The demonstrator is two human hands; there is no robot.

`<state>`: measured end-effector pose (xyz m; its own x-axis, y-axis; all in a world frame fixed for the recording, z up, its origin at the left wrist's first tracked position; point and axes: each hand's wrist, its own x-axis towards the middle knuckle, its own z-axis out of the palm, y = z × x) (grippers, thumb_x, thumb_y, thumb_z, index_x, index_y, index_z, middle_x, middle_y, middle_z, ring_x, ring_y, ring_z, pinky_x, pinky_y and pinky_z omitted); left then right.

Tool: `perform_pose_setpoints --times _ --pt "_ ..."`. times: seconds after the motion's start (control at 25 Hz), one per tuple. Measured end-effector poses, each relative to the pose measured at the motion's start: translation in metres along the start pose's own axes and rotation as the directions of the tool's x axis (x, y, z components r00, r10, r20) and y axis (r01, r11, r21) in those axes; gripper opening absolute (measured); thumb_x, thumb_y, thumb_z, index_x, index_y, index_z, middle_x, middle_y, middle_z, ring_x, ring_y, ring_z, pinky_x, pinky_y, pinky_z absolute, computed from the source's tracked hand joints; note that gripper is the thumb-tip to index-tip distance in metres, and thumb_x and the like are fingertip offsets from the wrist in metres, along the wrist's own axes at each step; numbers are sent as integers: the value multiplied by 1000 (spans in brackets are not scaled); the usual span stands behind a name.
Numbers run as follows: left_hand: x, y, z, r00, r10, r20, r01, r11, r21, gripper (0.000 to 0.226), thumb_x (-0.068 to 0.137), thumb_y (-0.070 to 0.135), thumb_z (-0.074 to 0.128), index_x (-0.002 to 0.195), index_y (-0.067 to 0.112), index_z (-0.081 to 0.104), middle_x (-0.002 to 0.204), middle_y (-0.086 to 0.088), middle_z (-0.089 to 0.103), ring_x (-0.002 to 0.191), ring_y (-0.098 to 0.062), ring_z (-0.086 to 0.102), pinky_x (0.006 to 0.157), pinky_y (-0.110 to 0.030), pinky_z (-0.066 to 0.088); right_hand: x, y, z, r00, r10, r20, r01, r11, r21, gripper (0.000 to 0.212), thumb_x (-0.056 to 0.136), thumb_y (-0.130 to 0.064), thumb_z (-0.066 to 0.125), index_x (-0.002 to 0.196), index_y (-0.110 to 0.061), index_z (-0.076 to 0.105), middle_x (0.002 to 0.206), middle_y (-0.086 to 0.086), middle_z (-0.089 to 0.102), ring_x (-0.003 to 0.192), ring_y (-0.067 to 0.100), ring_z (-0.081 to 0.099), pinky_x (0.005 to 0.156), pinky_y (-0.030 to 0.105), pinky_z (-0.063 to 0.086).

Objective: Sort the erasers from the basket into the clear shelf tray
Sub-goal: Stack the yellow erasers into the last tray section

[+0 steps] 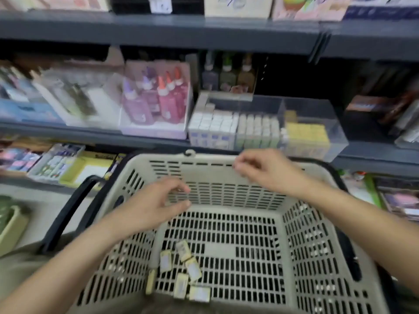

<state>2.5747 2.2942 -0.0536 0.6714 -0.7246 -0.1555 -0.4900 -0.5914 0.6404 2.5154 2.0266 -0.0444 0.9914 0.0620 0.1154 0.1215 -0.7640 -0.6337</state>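
Could read nothing: print on the erasers, the clear shelf tray stock and the shelf tag blurred beyond reading.

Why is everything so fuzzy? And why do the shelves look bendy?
Head view: motion blur smears the whole picture, most of all the pink bottles, the left hand and the right hand. In the same view, the erasers in the basket look soft but still show as small packs. The shelf edge seems bent because of the wide-angle lens. The light is even, with no strong glare.
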Motion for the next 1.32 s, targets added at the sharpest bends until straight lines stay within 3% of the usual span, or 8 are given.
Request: perform_pose_setpoints --times 0.16,0.32,0.44,0.64,0.84,1.0,1.2,1.32 --pt "-36 -23 -10 990 -101 -98 88 989 -121 25 85 30 63 109 24 61 105 16 60 99 5 56 82 -21 49 -19 -14 113 857 -10 515 97 985 -141 30 91 -33 56 117 -19 60 115 0 62 102 13 58 83 23 43" --pt "-42 -39 -3 980 -158 -118 134 972 -191 20 87 27 62 107 23 59 105 15 60 98 5 56 78 -12 45 -35 -23 223 661 -86 745 413 871 -266 65 87 -42 57 144 -27 28 152 9 20 138 30 18 110 43 25" --pt "-40 -45 0 983 -167 -82 151 973 -173 21 89 31 60 108 25 58 107 13 60 99 1 56 81 -17 45 -42 -27 263 584 -291 758 645 733 -215 56 89 -36 53 141 -33 32 153 9 16 142 34 5 111 52 12" --pt "-42 -45 3 987 -157 -19 154 982 -108 27 89 37 57 112 24 58 113 8 59 103 -5 55 83 -26 48 -46 -3 256 577 -319 752 706 658 -262 43 90 -46 47 129 -28 45 144 12 32 138 32 19 111 49 18" --pt "-43 -41 3 989 -145 -42 137 979 -148 24 90 32 58 111 22 59 111 11 60 100 -5 56 74 -5 38 -58 42 206 693 -230 684 597 715 -364 46 87 -55 44 128 -35 45 148 9 30 140 33 18 113 56 15" --pt "-44 -38 1 988 -149 -31 141 975 -174 23 90 31 58 111 21 59 109 11 61 100 -5 57 77 -11 41 -86 41 216 470 -275 838 783 568 -253 52 92 -57 27 143 -45 19 157 4 8 142 36 -4 109 64 -6" --pt "-43 -40 2 988 -150 -30 143 974 -173 21 90 33 58 108 24 59 107 14 60 98 -2 56 74 -10 41 -63 53 200 782 -112 613 504 692 -517 53 96 -56 17 144 -44 -2 156 8 -5 142 38 -5 105 61 -15" --pt "-43 -41 1 988 -149 -31 141 974 -178 20 89 35 57 108 26 59 106 16 60 97 2 56 75 -12 43 -59 23 227 579 -272 769 739 574 -353 54 96 -52 27 145 -43 9 157 5 7 142 37 2 108 63 -5"
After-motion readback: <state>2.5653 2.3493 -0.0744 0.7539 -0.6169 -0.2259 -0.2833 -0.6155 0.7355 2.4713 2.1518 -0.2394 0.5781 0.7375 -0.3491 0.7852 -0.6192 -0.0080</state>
